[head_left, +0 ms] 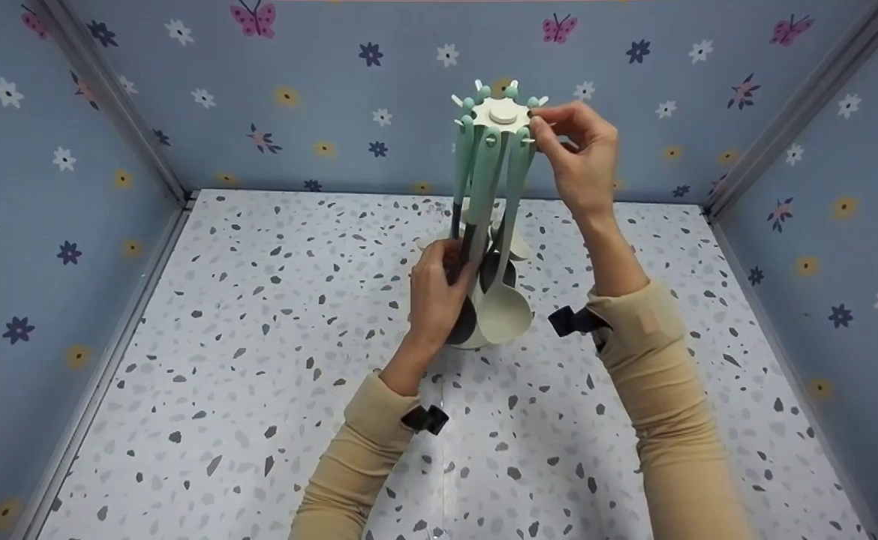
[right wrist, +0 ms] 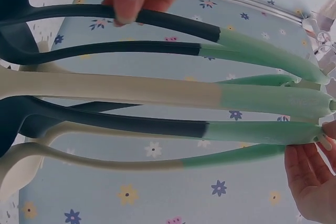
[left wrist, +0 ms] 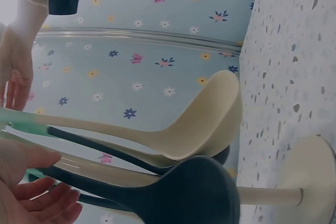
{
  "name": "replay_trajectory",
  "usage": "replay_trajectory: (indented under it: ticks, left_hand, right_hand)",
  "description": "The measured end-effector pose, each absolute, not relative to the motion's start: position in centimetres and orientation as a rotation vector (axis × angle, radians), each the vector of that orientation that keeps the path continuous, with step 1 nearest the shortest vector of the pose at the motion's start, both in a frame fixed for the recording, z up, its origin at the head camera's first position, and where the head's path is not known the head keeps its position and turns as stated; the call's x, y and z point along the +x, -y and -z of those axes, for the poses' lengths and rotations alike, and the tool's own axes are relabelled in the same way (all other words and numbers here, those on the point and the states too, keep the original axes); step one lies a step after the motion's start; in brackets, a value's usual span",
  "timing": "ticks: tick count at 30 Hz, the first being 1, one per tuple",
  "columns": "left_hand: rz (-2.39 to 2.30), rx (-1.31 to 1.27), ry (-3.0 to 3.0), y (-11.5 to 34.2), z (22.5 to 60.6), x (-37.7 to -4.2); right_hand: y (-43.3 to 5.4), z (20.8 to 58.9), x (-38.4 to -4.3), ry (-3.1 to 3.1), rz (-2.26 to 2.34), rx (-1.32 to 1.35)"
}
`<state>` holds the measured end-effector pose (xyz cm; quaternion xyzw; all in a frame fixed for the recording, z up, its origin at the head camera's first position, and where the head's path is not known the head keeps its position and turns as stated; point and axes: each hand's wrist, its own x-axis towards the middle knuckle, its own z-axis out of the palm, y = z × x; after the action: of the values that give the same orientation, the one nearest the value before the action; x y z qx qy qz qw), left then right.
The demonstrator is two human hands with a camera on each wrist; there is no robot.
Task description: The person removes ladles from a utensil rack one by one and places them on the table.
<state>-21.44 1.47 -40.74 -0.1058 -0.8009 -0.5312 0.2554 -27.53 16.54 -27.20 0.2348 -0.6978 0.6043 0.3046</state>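
A cream rotating utensil stand (head_left: 503,114) stands upright, hung all round with kitchen utensils that have mint-green handles. At its front my left hand (head_left: 435,294) grips the stem of a dark ladle (left wrist: 189,195), thumb on one side and curled fingers on the other. My right hand (head_left: 587,157) is up at the stand's top, on the right. Its thumb and fingertips pinch the hook end of a green-handled dark utensil (right wrist: 173,123). The cream ladle (head_left: 505,313) hangs at the front between my two forearms. Other dark and cream heads are partly hidden behind.
The stand's round cream base (left wrist: 307,179) rests on a speckled white tabletop (head_left: 259,300). Blue flowered panels (head_left: 379,90) rise behind and on both sides, joined by metal edge strips (head_left: 120,105). A black camera mount sits on each sleeve cuff.
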Motion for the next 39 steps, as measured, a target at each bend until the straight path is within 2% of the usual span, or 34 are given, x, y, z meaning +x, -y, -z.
replay_trajectory:
  ticks: [8,15,25,39]
  left_hand:
    - [1.455,-0.299,2.125,-1.8,41.9,-21.7]
    - [1.467,-0.323,2.041,-1.9,42.5,-21.9]
    - [1.501,-0.393,1.868,-2.0,43.8,-21.7]
    - [1.498,-0.436,1.791,-2.0,43.2,-21.3]
  right_hand:
    - [-16.5,27.0,-27.4,1.839,-1.624,0.582]
    - [-15.7,25.7,-25.7,1.851,-1.628,0.552]
    - [-15.6,25.9,-25.6,1.833,-1.643,0.57]
    - [-15.4,25.8,-25.6,1.853,-1.597,0.555]
